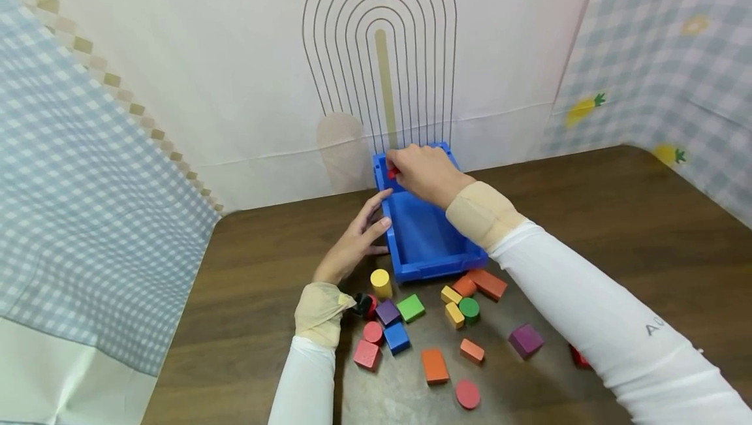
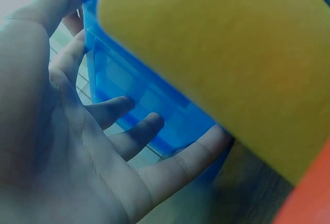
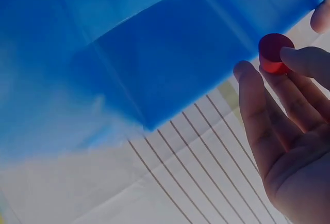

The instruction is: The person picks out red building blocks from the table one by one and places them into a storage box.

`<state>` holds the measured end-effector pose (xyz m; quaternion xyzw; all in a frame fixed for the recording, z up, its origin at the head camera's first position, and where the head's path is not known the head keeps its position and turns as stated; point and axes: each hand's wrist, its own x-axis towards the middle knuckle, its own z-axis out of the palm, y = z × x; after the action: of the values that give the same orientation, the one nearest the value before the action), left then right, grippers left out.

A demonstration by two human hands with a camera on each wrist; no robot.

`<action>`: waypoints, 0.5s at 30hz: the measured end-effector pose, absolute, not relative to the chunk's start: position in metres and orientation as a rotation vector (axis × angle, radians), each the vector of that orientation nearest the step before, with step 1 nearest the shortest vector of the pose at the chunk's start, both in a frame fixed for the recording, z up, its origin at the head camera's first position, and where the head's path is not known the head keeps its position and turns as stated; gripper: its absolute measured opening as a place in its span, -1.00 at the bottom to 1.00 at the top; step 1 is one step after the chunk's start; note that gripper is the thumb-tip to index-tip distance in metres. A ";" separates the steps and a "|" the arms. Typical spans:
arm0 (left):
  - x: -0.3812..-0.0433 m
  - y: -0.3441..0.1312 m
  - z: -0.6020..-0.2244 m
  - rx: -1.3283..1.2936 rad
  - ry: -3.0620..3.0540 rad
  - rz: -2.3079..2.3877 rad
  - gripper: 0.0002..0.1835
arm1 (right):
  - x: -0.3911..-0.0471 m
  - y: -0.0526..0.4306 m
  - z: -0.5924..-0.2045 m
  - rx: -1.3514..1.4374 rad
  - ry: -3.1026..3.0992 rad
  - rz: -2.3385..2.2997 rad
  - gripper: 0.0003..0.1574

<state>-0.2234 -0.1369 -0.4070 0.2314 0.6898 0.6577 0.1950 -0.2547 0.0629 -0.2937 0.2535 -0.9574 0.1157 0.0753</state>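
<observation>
A blue plastic bin (image 1: 437, 269) stands against the back cloth. Over its far left corner, my right hand (image 1: 427, 175) pinches a small red cylinder block (image 3: 273, 56) between thumb and fingers, as the right wrist view shows. My left hand (image 1: 351, 243) rests on the bin's left side with fingers spread; in the left wrist view several fingers (image 2: 185, 164) lie along the bin wall (image 2: 170, 102). A yellow cylinder block (image 1: 380, 283) stands upright close to the left wrist. Much of the bin's right side is hidden behind the right hand and forearm.
Wooden blocks lie scattered in front of the bin, among them a green block (image 1: 410, 308), a blue block (image 1: 396, 338), an orange block (image 1: 435, 366) and a purple block (image 1: 525, 341). A red block (image 1: 578, 356) is partly behind the right sleeve. Cloth hangs behind the table (image 1: 247, 346).
</observation>
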 end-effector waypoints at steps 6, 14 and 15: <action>-0.225 -0.136 -0.409 0.646 1.937 1.849 -0.39 | -0.261 0.057 -0.294 0.701 -2.919 0.486 -0.78; -0.226 -0.131 -0.409 0.645 1.939 1.852 -0.38 | -0.263 0.052 -0.305 0.506 -2.972 0.575 -0.82; -0.226 -0.131 -0.409 0.646 1.940 1.853 -0.38 | -0.263 0.052 -0.306 0.480 -2.971 0.600 -0.82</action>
<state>-0.2258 -0.1306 -0.4092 0.2299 0.6903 0.6592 0.1901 -0.2628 0.0522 -0.3064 0.1563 -0.9675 0.1955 0.0365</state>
